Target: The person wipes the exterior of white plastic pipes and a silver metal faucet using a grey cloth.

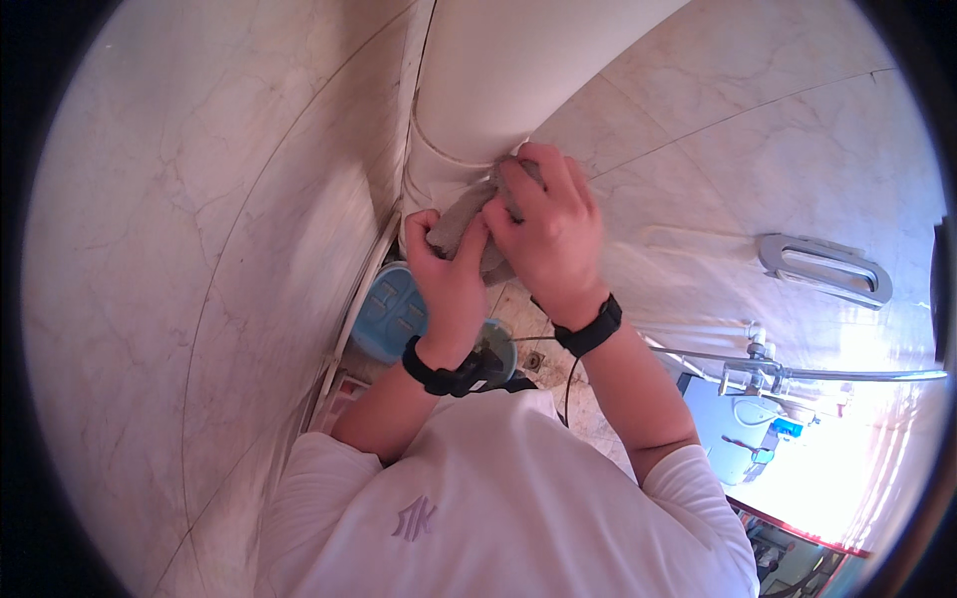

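Observation:
A grey-brown cloth [462,219] is bunched between my two hands, in front of a thick white pipe [498,90] that runs up the wall corner. My left hand [449,274] pinches the cloth's lower left part between thumb and fingers. My right hand [553,224] is closed on its upper right part, fingers curled over it, close to the pipe's collar. Part of the cloth is hidden behind the right fingers. Each wrist wears a black band.
Marbled tile walls rise on both sides. Below my left forearm are a blue plastic basin [387,317] and a greenish bucket [503,349]. A metal recessed handle [825,270] sits on the right wall, with a tap [763,367] and hose below it.

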The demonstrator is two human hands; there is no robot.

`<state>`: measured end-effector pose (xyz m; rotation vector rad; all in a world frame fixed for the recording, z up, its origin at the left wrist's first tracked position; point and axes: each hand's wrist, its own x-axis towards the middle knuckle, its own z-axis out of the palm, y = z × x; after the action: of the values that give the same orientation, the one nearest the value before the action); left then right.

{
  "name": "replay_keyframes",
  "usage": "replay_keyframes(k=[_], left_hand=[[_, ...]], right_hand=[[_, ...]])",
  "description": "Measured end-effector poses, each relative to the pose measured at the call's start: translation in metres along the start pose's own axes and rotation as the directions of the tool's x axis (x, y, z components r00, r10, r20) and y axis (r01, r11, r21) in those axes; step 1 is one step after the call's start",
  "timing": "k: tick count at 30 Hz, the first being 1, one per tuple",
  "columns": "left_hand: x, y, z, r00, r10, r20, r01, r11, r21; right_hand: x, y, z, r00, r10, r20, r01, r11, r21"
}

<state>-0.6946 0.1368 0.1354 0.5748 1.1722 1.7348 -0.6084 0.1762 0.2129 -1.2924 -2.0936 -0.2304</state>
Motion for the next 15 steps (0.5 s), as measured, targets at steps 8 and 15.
replay_keyframes(k=[8, 15], left_hand=[[-0.004, -0.011, -0.037, 1.0, -0.018, 0.007, 0.018, 1.0, 0.01], [0.02, -0.003, -0.031, 0.985, 0.071, 0.154, -0.109, 0.961, 0.254]], right_hand=[[-0.018, -0.016, 0.011, 0.992, -0.109, 0.07, 0.11, 0.994, -0.007], [-0.022, 0.018, 0.016, 0.993, -0.113, -0.022, 0.115, 0.988, 0.099]])
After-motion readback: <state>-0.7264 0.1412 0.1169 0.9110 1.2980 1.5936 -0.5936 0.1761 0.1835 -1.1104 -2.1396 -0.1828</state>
